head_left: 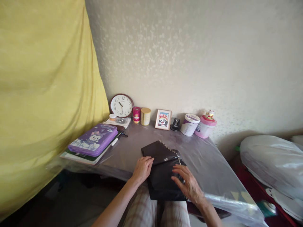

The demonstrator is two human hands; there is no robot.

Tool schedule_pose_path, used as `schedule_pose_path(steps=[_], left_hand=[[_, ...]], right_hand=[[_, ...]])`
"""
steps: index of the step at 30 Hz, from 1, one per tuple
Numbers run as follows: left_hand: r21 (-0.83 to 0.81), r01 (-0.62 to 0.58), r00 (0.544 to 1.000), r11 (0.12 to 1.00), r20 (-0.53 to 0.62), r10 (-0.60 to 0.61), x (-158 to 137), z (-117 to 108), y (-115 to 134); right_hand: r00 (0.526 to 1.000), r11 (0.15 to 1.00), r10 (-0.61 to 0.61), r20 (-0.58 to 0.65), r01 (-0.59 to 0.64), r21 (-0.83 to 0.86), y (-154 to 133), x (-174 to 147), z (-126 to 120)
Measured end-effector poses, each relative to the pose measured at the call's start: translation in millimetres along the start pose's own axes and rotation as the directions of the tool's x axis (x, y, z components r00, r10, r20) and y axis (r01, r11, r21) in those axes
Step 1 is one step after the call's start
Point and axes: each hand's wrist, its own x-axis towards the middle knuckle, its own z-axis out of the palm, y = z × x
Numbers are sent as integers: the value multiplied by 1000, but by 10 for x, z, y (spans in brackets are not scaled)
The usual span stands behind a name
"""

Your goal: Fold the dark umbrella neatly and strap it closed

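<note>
A black handbag (165, 184) with a chain strap (168, 147) lies at the table's front edge, its lower part reaching over my lap. Its flap (157, 153) is folded back toward the wall, and a small light patch shows near the fold. At the bag's left edge, my left hand (142, 169) is closed on it by the flap, fingers on top and the thumb hidden. My right hand (188, 184) is over the bag's right side, fingers apart and slightly bent. Whether its fingertips touch the bag I cannot tell.
Along the wall stand a clock (121, 106), a pink tin (136, 115), a yellow canister (145, 116), a panda picture frame (163, 119) and lidded tubs (190, 125). A purple case (94, 140) lies on books at left. A yellow curtain (47, 78) hangs beside the table (201, 164).
</note>
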Motion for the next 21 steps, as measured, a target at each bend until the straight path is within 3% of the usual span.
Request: schedule_pose_path(steps=[4, 10, 15, 21], left_hand=[[-31, 1, 1000, 1000, 15, 0, 2, -12, -36], [-51, 20, 1000, 999, 17, -19, -37, -128, -116], [-89, -12, 999, 996, 41, 15, -184, -333, -80], [-224, -139, 966, 965, 181, 182, -367, -575, 148]], right_hand=[[991, 997, -61, 115, 66, -37, -224, -145, 62], [980, 992, -101, 171, 111, -52, -357, -193, 114], [979, 985, -155, 132, 164, -58, -441, -155, 143], [977, 973, -210, 29, 211, -90, -492, 76, 70]])
